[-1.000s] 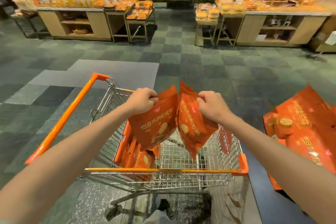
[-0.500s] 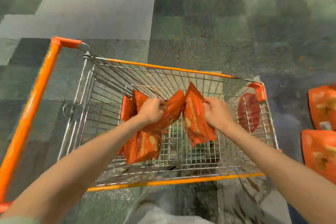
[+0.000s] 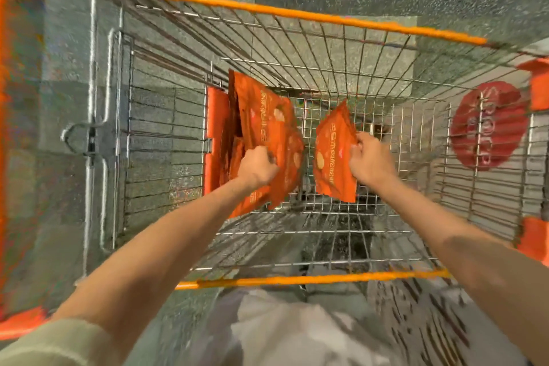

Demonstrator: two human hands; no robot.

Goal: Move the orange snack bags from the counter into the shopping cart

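I look straight down into a wire shopping cart [image 3: 315,16] with orange rim bars. Both arms reach deep inside it. My left hand [image 3: 258,167] grips an orange snack bag [image 3: 269,128] low against the cart's left inner side, where more orange bags [image 3: 234,151] stand on edge beside an orange flap. My right hand [image 3: 371,162] grips a second orange snack bag [image 3: 334,154] by its right edge, held just above the wire floor near the middle. The two held bags hang a little apart.
A round red logo plate [image 3: 487,125] hangs on the cart's right wall. The cart's orange handle bar [image 3: 312,279] runs across near my body. Speckled grey-green floor tiles surround the cart. The counter is out of view.
My view tilted from the shop aisle down into the cart. Both hands dropped with their bags from above the rim to near the cart floor, and the bags moved apart.
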